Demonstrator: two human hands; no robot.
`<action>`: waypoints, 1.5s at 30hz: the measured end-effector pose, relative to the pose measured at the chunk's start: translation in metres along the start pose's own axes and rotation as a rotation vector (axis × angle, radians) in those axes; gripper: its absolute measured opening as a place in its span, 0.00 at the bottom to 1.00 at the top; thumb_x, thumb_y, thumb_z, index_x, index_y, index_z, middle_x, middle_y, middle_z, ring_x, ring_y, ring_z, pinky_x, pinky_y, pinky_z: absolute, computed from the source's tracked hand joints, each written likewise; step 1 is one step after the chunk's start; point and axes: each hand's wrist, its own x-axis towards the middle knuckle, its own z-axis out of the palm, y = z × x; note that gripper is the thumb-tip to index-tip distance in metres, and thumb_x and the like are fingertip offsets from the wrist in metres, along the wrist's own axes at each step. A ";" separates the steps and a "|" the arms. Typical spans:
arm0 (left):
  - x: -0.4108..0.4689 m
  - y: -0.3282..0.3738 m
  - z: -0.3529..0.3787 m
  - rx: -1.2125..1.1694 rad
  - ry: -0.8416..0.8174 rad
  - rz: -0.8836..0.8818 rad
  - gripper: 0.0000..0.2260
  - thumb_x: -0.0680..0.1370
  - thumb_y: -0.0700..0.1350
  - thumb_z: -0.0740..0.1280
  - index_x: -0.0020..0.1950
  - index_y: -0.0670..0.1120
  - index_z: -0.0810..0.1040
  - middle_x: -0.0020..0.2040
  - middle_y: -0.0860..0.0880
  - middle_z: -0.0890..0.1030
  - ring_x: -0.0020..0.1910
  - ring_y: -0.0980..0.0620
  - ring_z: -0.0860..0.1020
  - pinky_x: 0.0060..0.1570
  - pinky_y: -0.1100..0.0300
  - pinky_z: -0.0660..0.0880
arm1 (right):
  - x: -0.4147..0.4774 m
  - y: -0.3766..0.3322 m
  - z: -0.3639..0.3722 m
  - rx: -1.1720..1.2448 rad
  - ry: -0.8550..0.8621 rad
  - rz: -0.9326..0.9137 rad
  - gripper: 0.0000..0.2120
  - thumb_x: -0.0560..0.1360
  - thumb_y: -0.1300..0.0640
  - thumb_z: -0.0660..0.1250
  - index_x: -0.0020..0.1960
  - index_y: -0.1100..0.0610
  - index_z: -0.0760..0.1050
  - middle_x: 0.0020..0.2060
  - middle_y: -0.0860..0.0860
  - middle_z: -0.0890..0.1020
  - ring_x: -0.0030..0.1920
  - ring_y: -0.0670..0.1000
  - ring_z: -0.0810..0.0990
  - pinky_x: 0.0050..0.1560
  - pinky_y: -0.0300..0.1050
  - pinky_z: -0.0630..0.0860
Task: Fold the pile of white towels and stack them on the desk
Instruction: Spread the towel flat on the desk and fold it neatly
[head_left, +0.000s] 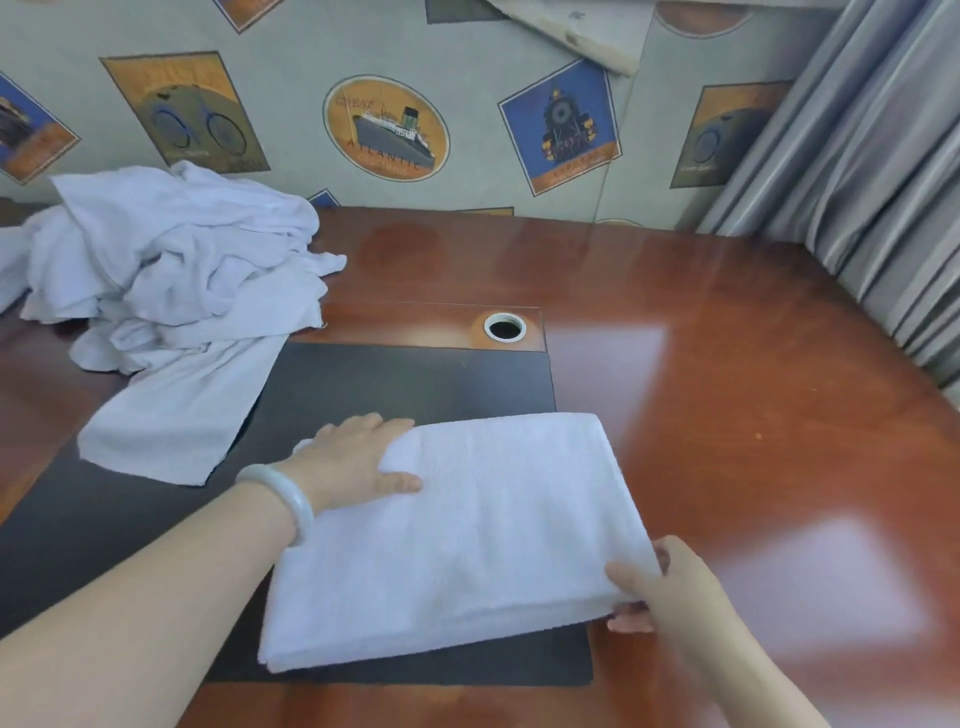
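Note:
A folded white towel (467, 535) lies on the dark desk mat (405, 384) in front of me. My left hand (358, 462) grips its far left edge, thumb on top and fingers tucked under the fold. My right hand (660, 587) pinches the towel's near right corner, thumb on top and fingers beneath. A heap of unfolded white towels (171, 270) sits at the back left of the desk, with one towel trailing down onto the mat.
The reddish wooden desk (727, 364) reaches to a patterned wall at the back. A round cable hole (505, 327) sits just behind the mat. Grey curtains (872, 182) hang at the right.

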 end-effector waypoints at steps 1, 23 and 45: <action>-0.008 -0.003 0.005 -0.015 0.038 -0.037 0.37 0.74 0.73 0.58 0.77 0.59 0.54 0.67 0.54 0.66 0.69 0.46 0.65 0.65 0.47 0.67 | 0.008 -0.010 0.005 -0.026 0.062 -0.066 0.09 0.76 0.63 0.68 0.54 0.60 0.71 0.47 0.58 0.81 0.32 0.56 0.85 0.39 0.51 0.81; -0.085 0.013 0.044 -0.520 0.599 -0.264 0.24 0.76 0.48 0.72 0.69 0.49 0.69 0.66 0.53 0.66 0.66 0.53 0.63 0.66 0.57 0.65 | 0.076 -0.027 0.049 -0.995 0.065 -0.904 0.27 0.81 0.41 0.43 0.78 0.45 0.60 0.77 0.42 0.59 0.78 0.42 0.49 0.77 0.51 0.41; -0.088 -0.049 0.067 -1.159 0.276 -0.124 0.24 0.70 0.50 0.77 0.62 0.60 0.70 0.53 0.58 0.78 0.39 0.60 0.75 0.44 0.67 0.73 | 0.073 -0.185 0.216 -0.791 -0.157 -0.854 0.07 0.74 0.58 0.69 0.44 0.55 0.70 0.41 0.49 0.73 0.46 0.54 0.71 0.42 0.46 0.64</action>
